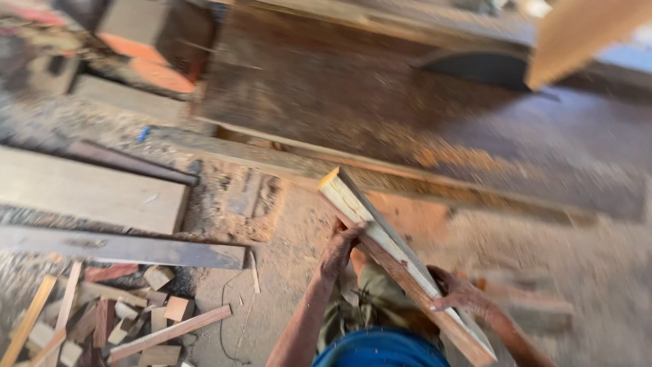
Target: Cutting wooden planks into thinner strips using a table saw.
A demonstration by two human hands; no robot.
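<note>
I hold a long wooden plank (401, 261) slanted across my body, its pale cut end pointing up and away toward the saw table (326, 88), its near end running down past my right side at the bottom of the view. My left hand (339, 248) grips the plank partway along its left edge, fingers curled and clamped around the wood. My right hand (458, 292) sits lower down on the right edge, fingers wrapped over the top face and pressed tight on it. The plank is off the ground, carried between both hands above my knees.

Ahead lies the wide, dark saw table, dusted with sawdust, with the arc of a circular saw blade (475, 68) rising from it at the far right. A pale board (577, 34) juts in at the top right corner. To my left, two flat boards (88, 190) lie on the sawdust-covered floor (285, 245), and below them a heap of wood offcuts (102, 319) fills the lower left corner. The view is blurred.
</note>
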